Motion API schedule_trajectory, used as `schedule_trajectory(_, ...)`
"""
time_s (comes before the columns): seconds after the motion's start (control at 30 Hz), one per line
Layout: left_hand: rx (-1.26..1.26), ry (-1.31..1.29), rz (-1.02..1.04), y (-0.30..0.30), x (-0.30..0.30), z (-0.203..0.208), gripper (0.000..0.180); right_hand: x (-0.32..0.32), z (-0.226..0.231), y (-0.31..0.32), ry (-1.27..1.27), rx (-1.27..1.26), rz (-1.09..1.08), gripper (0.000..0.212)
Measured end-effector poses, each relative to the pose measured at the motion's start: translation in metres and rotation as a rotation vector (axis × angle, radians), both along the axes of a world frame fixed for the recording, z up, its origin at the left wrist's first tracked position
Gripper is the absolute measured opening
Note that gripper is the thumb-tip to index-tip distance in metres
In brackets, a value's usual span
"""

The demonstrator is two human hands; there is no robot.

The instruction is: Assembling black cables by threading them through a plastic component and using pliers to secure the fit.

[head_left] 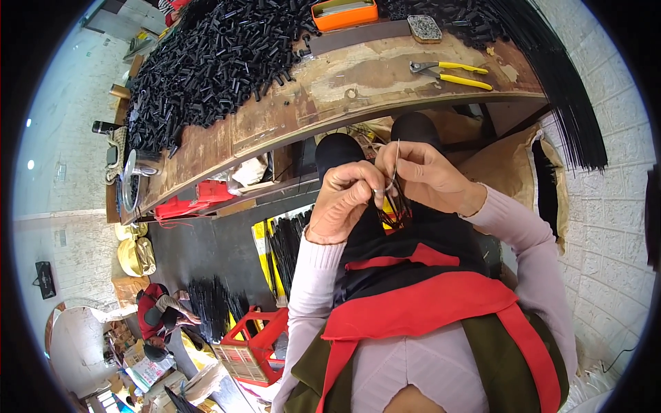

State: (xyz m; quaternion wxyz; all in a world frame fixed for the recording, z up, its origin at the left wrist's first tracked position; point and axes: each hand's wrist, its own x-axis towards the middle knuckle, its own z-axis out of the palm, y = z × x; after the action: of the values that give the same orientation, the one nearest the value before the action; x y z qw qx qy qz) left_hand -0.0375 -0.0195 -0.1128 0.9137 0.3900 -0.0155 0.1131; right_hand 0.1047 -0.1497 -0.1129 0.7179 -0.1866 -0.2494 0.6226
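Wire handling: Anchor the thin pale wire (397,157) with the left hand (344,201) and guide it with the right hand (428,177); bending gradually should limit kinks.
Wire location: Between both hands, free tip toward twelve o'clock; best directed away from the fingers.
Left-hand state: Thumb and forefinger pressed together on the wire's lower end.
Right-hand state: Thumb and forefinger pinching the wire below its tip.
Black strands: Bundle (394,219) at six o'clock from the fingertips; whether gripped, cannot tell.
Pliers: Yellow-handled pliers (458,74), tabletop (323,93), one o'clock.
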Motion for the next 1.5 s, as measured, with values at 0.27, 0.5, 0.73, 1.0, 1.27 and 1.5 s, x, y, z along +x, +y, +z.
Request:
schedule_trajectory(0.27, -0.047, 0.056, 0.051, 0.007, 0.024, -0.005, 0.028, 0.009, 0.024, 0.0, -0.432, -0.116, -0.288, 0.014)
schedule_trajectory(0.5, 0.277, 0.259, 0.123, 0.005, 0.009, 0.026, 0.024, 0.0, 0.005, -0.003, -0.928, -0.298, -0.474, 0.013)
schedule_trajectory(0.73, -0.101, -0.149, 0.126, -0.013, 0.021, 0.008, 0.017, 0.028, -0.013, -0.019, -0.948, -0.404, -0.71, 0.008)
schedule_trajectory(1.0, 0.073, -0.157, 0.29, -0.013, -0.001, 0.025, 0.02, -0.004, 0.03, -0.009, -0.853, -0.406, -0.642, 0.003)
schedule_trajectory(1.27, 0.514, -0.096, 0.114, 0.013, 0.0, -0.011, 0.023, -0.019, 0.038, -0.005, -0.784, -0.136, -0.463, 0.011)
schedule_trajectory(1.5, 0.48, 0.209, 0.109, 0.005, 0.007, 0.024, 0.018, 0.011, 0.036, -0.018, -0.899, -0.062, -0.474, 0.019)
